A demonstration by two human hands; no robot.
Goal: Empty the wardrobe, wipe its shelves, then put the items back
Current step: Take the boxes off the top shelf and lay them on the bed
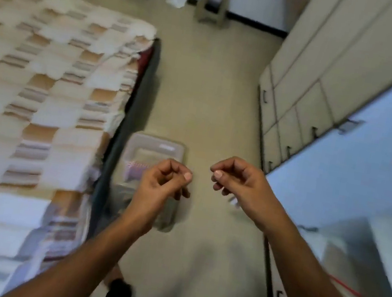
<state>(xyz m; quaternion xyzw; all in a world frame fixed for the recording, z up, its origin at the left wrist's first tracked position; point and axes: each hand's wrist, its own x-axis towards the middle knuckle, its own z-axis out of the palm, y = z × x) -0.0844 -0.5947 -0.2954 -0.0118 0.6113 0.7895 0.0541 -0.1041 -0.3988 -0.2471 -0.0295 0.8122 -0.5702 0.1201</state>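
My left hand (164,181) and right hand (234,180) are curled half shut and hold nothing I can see. Just past them, a clear box (156,157) sits on the floor; I could trip on it. The wardrobe (312,71) stands right of the box, doors closed. Everything is blurry, so I cannot tell what the box holds.
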